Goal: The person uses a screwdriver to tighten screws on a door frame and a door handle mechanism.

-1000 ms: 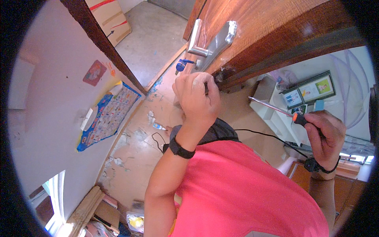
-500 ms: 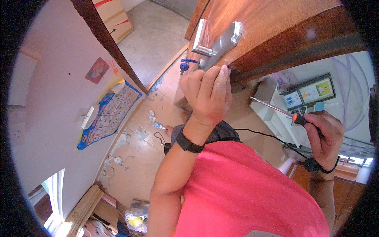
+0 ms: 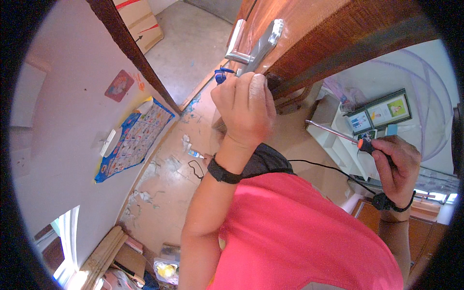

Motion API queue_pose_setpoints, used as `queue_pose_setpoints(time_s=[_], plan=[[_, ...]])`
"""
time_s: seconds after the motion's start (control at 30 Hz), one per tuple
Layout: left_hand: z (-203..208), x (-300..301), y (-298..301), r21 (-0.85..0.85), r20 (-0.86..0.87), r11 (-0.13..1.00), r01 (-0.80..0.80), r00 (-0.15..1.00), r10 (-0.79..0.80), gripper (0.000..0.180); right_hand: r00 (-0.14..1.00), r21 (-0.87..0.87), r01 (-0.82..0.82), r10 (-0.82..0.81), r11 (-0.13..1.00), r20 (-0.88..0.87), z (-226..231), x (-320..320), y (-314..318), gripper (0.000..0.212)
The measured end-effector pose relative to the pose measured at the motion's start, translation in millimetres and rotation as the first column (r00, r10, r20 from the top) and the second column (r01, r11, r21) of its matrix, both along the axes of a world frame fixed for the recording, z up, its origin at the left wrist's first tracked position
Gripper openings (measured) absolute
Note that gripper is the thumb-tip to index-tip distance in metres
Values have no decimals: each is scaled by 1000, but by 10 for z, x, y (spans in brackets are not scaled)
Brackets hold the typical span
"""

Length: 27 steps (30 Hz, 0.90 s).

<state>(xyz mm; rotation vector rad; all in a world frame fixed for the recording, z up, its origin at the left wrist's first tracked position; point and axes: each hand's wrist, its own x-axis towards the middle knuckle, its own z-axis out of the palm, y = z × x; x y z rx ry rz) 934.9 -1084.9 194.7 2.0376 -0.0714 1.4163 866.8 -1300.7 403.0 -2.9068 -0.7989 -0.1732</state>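
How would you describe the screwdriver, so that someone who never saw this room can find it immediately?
From the big pinkish-red shirt, look up and right to the person's right hand. The screwdriver sticks out of that hand toward the upper left. Its slim metal shaft and orange-collared dark handle set it apart from the white shelf unit and picture frame behind it.

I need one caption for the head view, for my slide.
Left hand near the silver lever handle of a wooden door, right hand holding a screwdriver.

sign: black arrow (image 3: pixel 139 38) on cardboard box (image 3: pixel 142 25) | wall poster (image 3: pixel 133 142): print too small to read
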Motion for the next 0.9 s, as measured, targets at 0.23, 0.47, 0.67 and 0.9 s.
queue_pose_setpoints(time_s=[0.23, 0.47, 0.67, 0.9], plan=[[-21, -24, 144, 96, -25, 994, 42, 999, -40, 22, 1000, 32, 21, -21, 999, -11, -48, -14, 4, 15], [62, -55, 176, -149, -44, 977, 152, 986, -160, 21, 996, 163, -41, 54, 986, -76, -125, 46, 12, 26], [63, -42, 160, -198, 5, 970, 142, 990, -144, 19, 970, 222, -122, 163, 968, -179, -535, 93, 203, 39], [70, 15, 217, -133, 108, 970, 205, 976, -192, 21, 987, 169, -79, 101, 982, -123, -761, 160, 358, 43]])
